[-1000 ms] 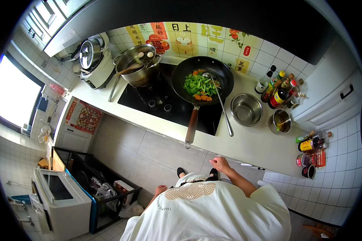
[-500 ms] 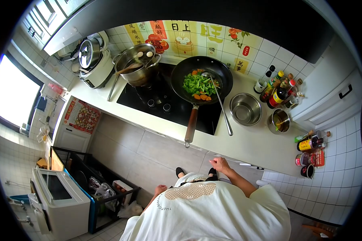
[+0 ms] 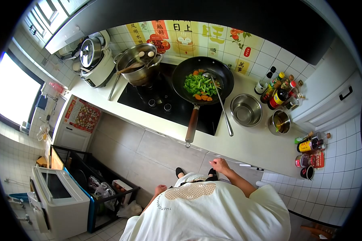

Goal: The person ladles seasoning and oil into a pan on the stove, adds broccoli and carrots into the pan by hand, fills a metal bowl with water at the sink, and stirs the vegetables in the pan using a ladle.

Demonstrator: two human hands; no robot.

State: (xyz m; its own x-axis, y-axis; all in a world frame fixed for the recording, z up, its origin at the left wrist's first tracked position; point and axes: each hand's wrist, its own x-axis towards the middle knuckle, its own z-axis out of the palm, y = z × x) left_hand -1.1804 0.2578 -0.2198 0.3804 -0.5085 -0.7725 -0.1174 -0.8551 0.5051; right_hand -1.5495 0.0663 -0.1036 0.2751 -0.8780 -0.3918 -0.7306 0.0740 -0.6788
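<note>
My left hand [image 3: 161, 189] hangs low beside my shirt, small in the view, its fingers curled in with nothing seen in them. My right hand [image 3: 219, 165] is held in front of my body, below the counter edge, loosely closed and holding nothing visible. Neither hand touches the cookware. Nearest on the stove is a black wok [image 3: 177, 82] with chopped green vegetables [image 3: 198, 84] and orange slices, perhaps carrot [image 3: 204, 97]. A metal ladle [image 3: 224, 111] rests in it, handle over the rim. The wok's wooden handle [image 3: 192, 122] points toward me.
A steel pot [image 3: 142, 76] with eggs [image 3: 150, 54] and a wooden spoon [image 3: 129, 69] stands left on the cooktop [image 3: 149, 96]. A rice cooker [image 3: 98, 74] is further left. Steel bowl [image 3: 246, 109], metal cup [image 3: 278, 122] and sauce bottles [image 3: 277, 96] stand right. A black rack [image 3: 118, 182] is behind left.
</note>
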